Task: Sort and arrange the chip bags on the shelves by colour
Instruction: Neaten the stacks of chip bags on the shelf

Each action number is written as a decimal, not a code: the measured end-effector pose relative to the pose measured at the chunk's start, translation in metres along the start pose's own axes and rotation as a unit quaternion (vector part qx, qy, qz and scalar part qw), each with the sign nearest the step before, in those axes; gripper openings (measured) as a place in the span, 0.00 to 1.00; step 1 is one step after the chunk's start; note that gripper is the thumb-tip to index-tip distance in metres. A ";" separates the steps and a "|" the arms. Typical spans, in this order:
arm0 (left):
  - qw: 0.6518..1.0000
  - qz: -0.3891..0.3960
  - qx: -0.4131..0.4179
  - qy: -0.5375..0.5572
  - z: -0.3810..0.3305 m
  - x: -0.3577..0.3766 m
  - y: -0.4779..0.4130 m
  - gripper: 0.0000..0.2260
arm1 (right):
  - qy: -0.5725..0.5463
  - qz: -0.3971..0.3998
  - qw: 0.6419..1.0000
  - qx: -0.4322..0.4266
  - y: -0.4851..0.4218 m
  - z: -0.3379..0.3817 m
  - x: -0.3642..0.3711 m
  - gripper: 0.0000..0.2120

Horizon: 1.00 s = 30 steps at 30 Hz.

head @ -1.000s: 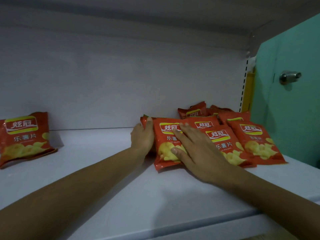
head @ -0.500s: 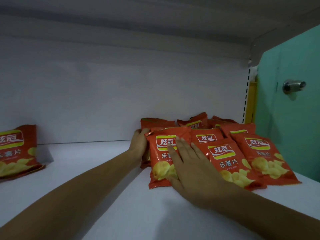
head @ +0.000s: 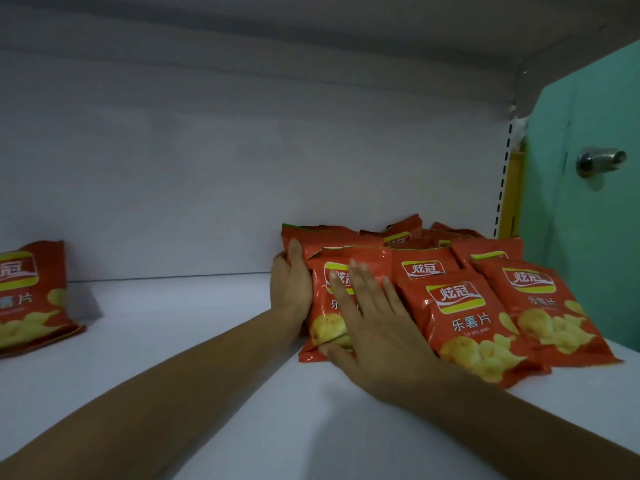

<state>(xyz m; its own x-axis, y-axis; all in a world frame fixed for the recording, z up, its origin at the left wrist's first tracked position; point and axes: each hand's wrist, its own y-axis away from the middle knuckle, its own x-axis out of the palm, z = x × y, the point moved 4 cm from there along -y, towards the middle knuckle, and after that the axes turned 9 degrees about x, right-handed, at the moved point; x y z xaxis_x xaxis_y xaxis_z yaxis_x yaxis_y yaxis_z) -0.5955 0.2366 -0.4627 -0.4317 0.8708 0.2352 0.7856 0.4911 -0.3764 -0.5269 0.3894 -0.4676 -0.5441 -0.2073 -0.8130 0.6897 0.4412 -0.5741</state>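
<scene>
The step in hand looks like squaring the red chip bags point(head: 464, 317) into one cluster on the shelf point(head: 194, 341). The right grip point(head: 377, 337) lies flat with straight fingers, pressing the cluster's front-left bag point(head: 327, 327) and grasping nothing. The left grip point(head: 291, 292) touches the cluster's left edge; its fingers are mostly hidden, so I cannot tell whether it clasps. The next move is probably to fetch the lone red bag point(head: 27, 299), well apart to the cluster's left.

Dim, cool light — a soft shadow beside the far-left bag point(head: 33, 296), edges bowed, detail slightly soft
</scene>
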 end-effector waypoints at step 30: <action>0.837 0.060 0.241 -0.487 -0.100 -0.139 0.053 0.23 | -0.137 0.002 0.984 -0.111 -0.013 0.119 -0.050 0.31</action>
<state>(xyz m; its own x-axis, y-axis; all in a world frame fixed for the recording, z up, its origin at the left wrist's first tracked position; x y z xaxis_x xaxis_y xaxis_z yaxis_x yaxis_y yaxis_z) -0.4493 0.1392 -0.4254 -0.7036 0.4049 -0.5839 0.6802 0.1459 -0.7184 -0.4518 0.2899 -0.4307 -0.3724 -0.4193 -0.8280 0.5535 0.6157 -0.5608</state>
